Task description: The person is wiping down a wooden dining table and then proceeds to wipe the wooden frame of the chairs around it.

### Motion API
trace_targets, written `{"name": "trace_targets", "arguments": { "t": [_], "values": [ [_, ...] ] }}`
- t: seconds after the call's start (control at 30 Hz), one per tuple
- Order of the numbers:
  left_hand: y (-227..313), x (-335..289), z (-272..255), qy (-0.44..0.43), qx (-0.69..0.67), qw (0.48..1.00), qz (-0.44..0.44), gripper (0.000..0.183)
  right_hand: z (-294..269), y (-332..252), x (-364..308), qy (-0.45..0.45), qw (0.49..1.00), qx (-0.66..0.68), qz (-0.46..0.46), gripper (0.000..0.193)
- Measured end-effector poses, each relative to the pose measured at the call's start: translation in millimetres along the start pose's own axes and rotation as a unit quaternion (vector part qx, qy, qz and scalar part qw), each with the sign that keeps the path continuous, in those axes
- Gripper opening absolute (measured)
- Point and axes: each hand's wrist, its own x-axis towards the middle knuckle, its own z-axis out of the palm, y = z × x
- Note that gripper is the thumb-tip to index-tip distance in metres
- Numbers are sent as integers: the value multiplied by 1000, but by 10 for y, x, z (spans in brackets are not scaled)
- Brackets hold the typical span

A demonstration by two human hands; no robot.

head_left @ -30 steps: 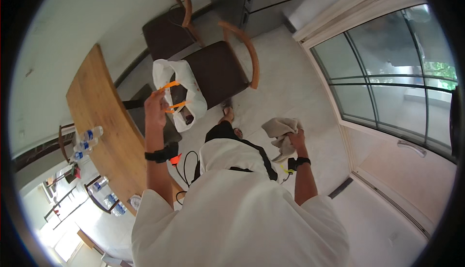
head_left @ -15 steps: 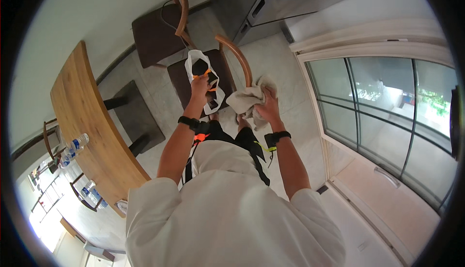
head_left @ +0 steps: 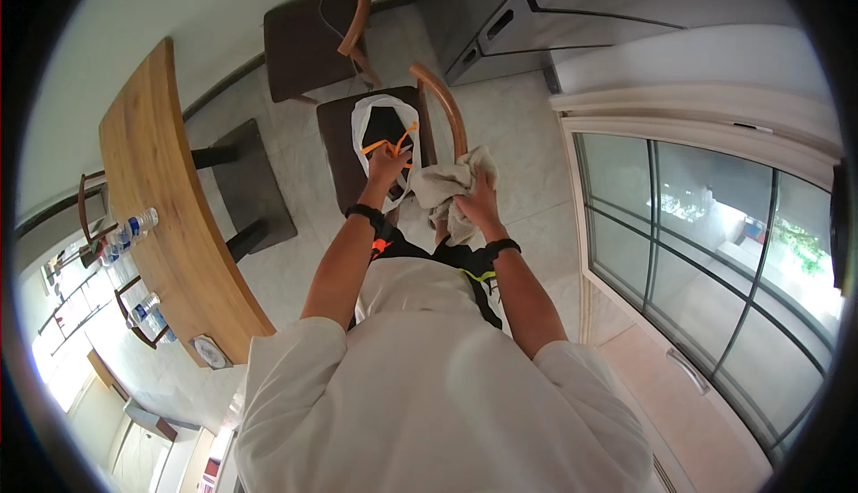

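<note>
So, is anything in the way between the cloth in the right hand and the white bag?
Nothing visible: in this view the beige cloth in the right hand sits beside the white bag, though whether they touch is unclear. The left hand holds the orange handles at the bag's opening.

Table left of chair, cloth right of bag

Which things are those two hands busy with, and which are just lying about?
In use:
white bag, left hand at its orange handles
beige cloth, in the right hand

Just about:
nearer chair, beneath the bag
farther chair
wooden table
clear bottles
</note>
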Motion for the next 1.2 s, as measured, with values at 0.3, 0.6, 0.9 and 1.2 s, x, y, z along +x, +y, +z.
{"name": "trace_targets", "arguments": {
  "t": [0.3,0.6,0.9,1.2],
  "values": [
    [-549,-216,6,-22,24,999,38,72,-236,51,-72,54,997,31,-45,70],
    [-1449,-959,-820,-15,-63,998,1,70,-625,136,-369,121,990,25,-73,66],
    [-2215,-2943,-1349,98,-333,935,-70,36,-715,-1040,-955,-21,947,-43,-318,67],
    [-3775,-4281,-1896,398,-427,801,-130,29,767,-2418,-1802,-298,761,-134,-561,71]
  ]
}}
